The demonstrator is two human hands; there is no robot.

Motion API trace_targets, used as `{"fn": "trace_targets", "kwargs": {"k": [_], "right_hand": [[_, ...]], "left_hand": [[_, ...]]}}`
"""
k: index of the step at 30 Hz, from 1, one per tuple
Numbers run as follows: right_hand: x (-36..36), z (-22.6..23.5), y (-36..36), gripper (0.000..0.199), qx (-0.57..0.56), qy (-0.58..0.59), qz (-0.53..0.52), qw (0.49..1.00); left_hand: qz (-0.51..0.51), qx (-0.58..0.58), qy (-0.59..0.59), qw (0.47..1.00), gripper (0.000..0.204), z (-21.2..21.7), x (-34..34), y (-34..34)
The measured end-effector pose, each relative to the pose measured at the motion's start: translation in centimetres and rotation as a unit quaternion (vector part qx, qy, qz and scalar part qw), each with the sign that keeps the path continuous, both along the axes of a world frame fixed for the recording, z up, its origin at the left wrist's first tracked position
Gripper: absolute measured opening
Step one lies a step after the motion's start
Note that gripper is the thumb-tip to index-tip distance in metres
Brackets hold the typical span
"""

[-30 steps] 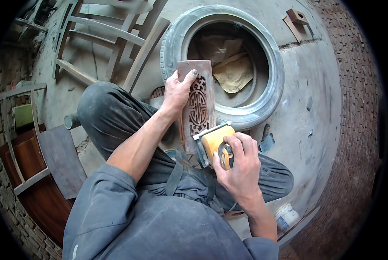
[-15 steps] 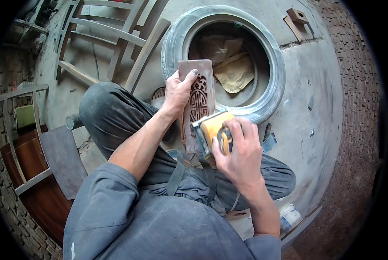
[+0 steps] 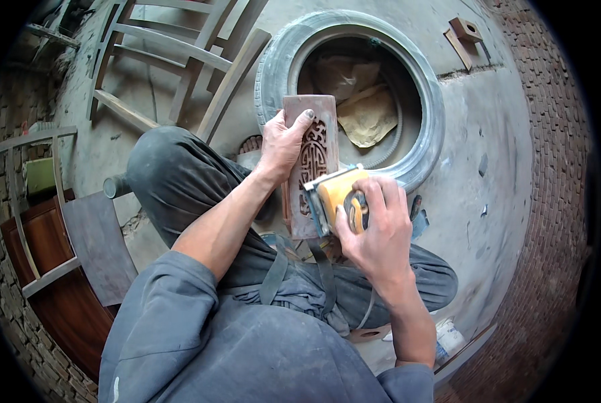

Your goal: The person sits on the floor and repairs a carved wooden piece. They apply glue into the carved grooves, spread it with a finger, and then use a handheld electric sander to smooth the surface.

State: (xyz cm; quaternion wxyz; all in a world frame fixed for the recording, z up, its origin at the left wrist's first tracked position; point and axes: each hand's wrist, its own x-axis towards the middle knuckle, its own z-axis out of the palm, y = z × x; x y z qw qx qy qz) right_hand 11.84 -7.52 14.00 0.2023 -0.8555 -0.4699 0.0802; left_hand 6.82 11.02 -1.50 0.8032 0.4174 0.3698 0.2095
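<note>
A carved wooden panel with a pierced scroll pattern slants up from my lap, its far end in front of the tire's opening. My left hand is closed on its left edge near the far end, thumb on the face. My right hand grips a yellow palm sander with a dark trigger-like loop. The sander is tilted, its pad side towards the lower right part of the panel. Whether the pad presses on the wood or just hovers, I cannot tell.
A dusty tire lies on the floor ahead, with brown paper inside. Wooden chair frames stand at the far left, another frame at the near left. A small wooden block lies far right, a white tub near right.
Both hands, the panel and the sander appear slightly farther right, along with the whole scene. The grip of each hand is the same.
</note>
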Motion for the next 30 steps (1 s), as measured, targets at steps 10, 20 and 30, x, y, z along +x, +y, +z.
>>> {"fn": "trace_targets", "kwargs": {"k": [10,20,30], "right_hand": [[1.3,-0.5,1.4,0.039,0.026,0.007,-0.002,1.000],[-4.1,1.0,-4.6,0.044,-0.030,0.010,-0.002,0.999],[-4.7,1.2,-3.7,0.041,-0.029,0.001,0.027,0.999]], "left_hand": [[-0.006,0.017,0.001,1.000,0.030,-0.3,0.0,0.0],[0.018,0.008,0.001,1.000,0.028,0.6,0.1,-0.2],[0.014,0.008,-0.005,1.000,0.028,-0.6,0.2,-0.1]]}}
